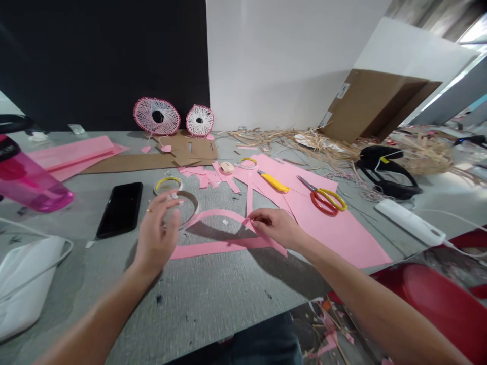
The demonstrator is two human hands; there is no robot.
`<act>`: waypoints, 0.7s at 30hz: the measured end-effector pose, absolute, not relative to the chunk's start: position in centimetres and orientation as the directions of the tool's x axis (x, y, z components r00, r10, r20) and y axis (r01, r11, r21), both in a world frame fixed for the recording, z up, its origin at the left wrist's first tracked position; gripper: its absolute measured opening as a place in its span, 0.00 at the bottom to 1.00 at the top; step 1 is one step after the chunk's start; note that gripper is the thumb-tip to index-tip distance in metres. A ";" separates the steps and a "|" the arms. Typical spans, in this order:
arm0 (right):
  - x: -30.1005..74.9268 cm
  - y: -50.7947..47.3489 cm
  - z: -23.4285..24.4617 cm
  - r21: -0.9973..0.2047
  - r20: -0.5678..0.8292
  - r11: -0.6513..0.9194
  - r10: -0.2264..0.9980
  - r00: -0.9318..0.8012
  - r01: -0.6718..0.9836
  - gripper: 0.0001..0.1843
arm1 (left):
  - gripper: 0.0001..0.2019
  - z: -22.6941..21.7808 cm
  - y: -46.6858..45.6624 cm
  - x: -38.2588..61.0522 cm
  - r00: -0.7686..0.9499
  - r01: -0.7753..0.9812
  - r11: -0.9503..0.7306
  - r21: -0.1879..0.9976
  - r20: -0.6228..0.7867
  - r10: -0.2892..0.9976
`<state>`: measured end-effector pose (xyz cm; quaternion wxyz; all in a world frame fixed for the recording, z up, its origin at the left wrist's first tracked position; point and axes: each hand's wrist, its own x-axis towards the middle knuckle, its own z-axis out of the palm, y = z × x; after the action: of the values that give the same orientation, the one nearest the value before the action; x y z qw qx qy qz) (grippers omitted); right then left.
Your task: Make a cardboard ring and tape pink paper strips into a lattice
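Observation:
My right hand pinches a narrow pink paper strip between thumb and fingertips. The strip arches up off the table to the left, and its other end runs out below my hand. Under it lies another pink strip, flat on the table. My left hand is at the left, thumb and fingers apart, in front of a roll of tape that it partly covers; whether it touches the roll is unclear. A small white bit shows at its fingertips. Just behind is a yellow-rimmed tape roll.
Right of my hands, scissors and a yellow cutter lie on pink paper sheets. A black phone and pink bottle stand left. Two string-wound rings lean at the back. Dry straw lies near a cardboard box.

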<state>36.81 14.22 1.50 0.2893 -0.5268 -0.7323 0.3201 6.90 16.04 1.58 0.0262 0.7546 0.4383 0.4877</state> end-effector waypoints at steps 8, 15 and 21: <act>35.8 12.8 2.4 -0.770 0.069 0.282 0.929 -0.364 0.572 0.12 | 0.14 1.6 13.7 9.4 0.595 0.688 -0.725 -0.029 0.595 0.540; 35.1 11.9 2.8 -0.707 0.047 0.301 0.922 -0.383 0.639 0.14 | 0.34 1.1 14.0 9.9 0.480 0.713 -0.693 0.108 0.646 0.594; 35.1 11.4 2.5 -0.784 0.066 0.318 0.896 -0.438 0.533 0.15 | 0.46 0.4 14.5 10.7 0.556 0.733 -0.680 0.016 0.562 0.612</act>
<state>35.09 11.40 2.51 0.2563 -0.4639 -0.7702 0.3549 10.74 14.46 0.38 -0.1106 0.8750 0.3845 0.2728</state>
